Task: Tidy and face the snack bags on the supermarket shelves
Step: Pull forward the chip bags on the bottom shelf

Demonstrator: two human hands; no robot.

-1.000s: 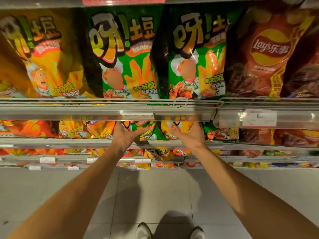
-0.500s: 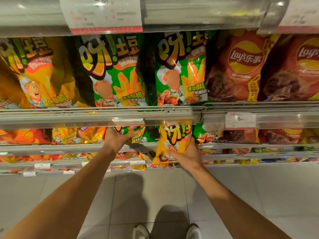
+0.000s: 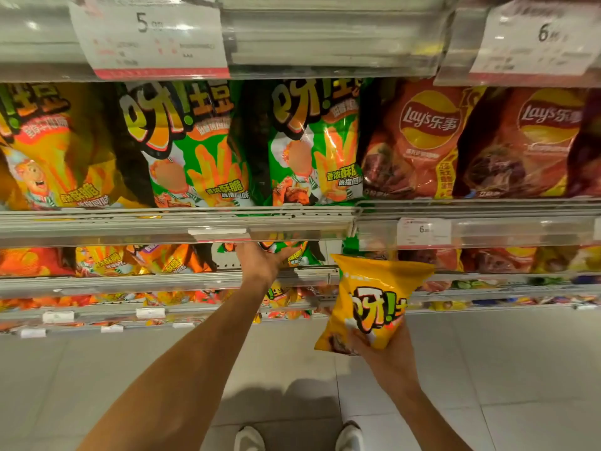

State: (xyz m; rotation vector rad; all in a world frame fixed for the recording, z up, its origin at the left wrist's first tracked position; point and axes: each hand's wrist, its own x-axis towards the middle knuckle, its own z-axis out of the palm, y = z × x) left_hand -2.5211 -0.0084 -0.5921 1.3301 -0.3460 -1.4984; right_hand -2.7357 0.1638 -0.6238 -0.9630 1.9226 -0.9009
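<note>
My right hand (image 3: 382, 348) grips the bottom of a yellow snack bag (image 3: 374, 299) and holds it upright in front of the shelves, clear of them, its printed front facing me. My left hand (image 3: 263, 260) reaches into the second shelf with its fingers spread against a green snack bag (image 3: 294, 253) lying there. On the shelf above stand two green snack bags (image 3: 192, 148), a yellow one (image 3: 48, 148) to their left and red Lay's bags (image 3: 419, 138) to their right.
Shelf rails (image 3: 175, 226) with clear price strips and tags (image 3: 422, 231) run across the view. Orange and yellow bags (image 3: 107, 260) fill the second shelf at left, dark red bags (image 3: 494, 258) at right. Lower shelves hold more bags. Grey floor tiles and my shoes (image 3: 248, 439) lie below.
My right hand has pulled the yellow bag out of the second shelf, down and to the right. My left hand has stayed on the green bag. The view has tilted upward.
</note>
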